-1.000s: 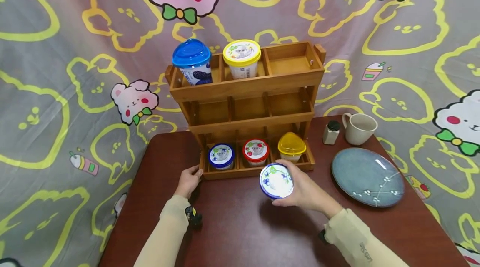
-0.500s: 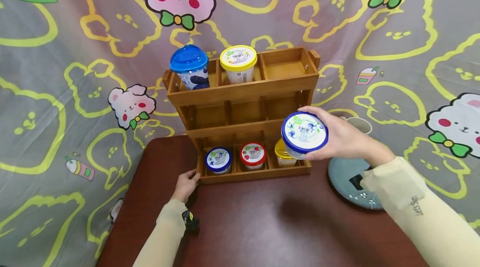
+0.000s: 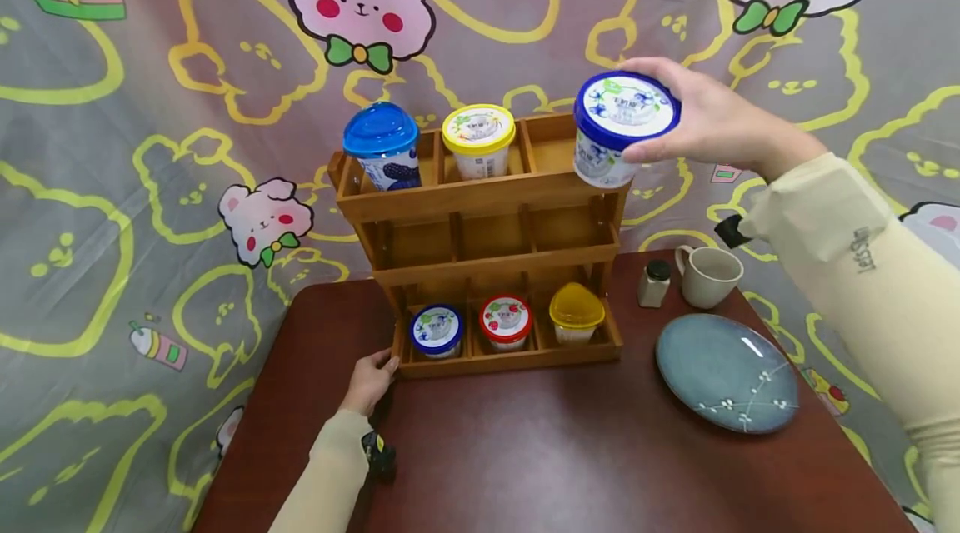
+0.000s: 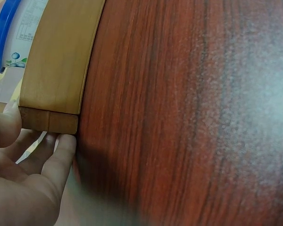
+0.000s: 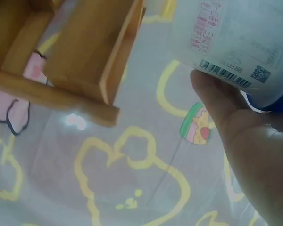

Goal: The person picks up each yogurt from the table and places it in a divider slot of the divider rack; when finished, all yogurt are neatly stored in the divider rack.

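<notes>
My right hand (image 3: 708, 121) grips a white blue-lidded cup (image 3: 603, 162) printed with blueberries, thumb on one side and fingers round the other. The cup is raised at the right end of the top tier of a wooden shelf rack (image 3: 480, 200), overlapping its compartment in the head view. Barcode and small print show on the cup's side (image 5: 236, 52) in the right wrist view. My left hand (image 3: 370, 383) holds the rack's lower left corner (image 4: 49, 120), thumb on the inner side and fingers against the end.
On the top tier stand a blue-domed cup (image 3: 382, 146) and a yellow-lidded cup (image 3: 480, 141). Below sit another blue-lidded cup (image 3: 437, 330), a red-lidded cup (image 3: 506, 321) and a yellow-domed cup (image 3: 576, 312). A small jar (image 3: 655, 283), mug (image 3: 711, 276) and plate (image 3: 723, 371) are at right.
My right hand has lifted the blue-lidded cup from low in front of the rack, up and rightward to top-tier height. My left hand has stayed at the rack's corner.
</notes>
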Tool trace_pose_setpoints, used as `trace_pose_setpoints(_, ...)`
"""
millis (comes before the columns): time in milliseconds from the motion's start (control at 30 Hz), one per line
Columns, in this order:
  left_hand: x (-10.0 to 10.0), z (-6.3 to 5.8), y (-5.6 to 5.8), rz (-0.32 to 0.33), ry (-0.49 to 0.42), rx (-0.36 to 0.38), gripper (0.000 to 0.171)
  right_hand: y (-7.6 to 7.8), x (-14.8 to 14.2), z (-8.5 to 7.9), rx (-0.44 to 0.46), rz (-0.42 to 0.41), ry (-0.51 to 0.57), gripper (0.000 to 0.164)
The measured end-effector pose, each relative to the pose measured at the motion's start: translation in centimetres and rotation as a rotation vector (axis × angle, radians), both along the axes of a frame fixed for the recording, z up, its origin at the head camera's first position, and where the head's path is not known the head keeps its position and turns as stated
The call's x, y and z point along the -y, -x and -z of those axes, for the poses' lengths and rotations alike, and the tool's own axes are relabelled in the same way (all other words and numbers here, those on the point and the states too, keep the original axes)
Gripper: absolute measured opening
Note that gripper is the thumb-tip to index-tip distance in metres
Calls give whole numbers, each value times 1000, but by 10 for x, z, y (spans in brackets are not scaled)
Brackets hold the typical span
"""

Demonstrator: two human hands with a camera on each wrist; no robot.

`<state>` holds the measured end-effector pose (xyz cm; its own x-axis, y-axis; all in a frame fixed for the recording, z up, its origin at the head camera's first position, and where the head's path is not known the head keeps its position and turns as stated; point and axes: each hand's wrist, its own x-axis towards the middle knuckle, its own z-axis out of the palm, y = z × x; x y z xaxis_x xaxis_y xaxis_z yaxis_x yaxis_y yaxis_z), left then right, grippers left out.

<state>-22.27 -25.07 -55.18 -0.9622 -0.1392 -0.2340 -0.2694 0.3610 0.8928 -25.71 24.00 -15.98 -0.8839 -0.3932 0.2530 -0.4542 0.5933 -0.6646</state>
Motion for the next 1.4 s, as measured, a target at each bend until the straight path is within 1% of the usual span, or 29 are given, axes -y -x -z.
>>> trace_pose_setpoints(100,1,0,-1,-1,-3,4,44,18,4,-11,22,15,2,96)
trace_pose_setpoints(200,1,-1,-2,5,-4,9,45,35,7,-15,41,11,-7,95)
trace_pose_setpoints(367,4,-1,-5,12,-7,9,45,60,13,-7,63,-19,-85,97)
trace_pose_setpoints(533,7,-2,-5,13,0,3,45,75,20,1,83,-57,-136,101)
trace_pose_setpoints(633,6,-3,-4,9,2,0,45,82,23,3,92,-76,-179,103)
trace_pose_setpoints(800,4,-4,-5,14,-7,-5,45,91,20,9,140,-95,-282,105)
trace_pose_setpoints(967,4,-3,-5,23,-10,-8,45,96,13,7,148,-92,-364,103)
trace_pose_setpoints(1067,4,-3,-4,18,-14,-6,45,98,10,5,183,-95,-384,104)
trace_pose_setpoints(1200,3,-4,-4,14,7,2,46,101,8,4,245,-104,-401,105)
trace_pose_setpoints(1267,2,-2,-4,16,16,2,46,102,8,3,262,-119,-421,105)
trace_pose_setpoints(1400,0,0,-5,5,-2,3,45,105,12,-3,293,-170,-454,105)
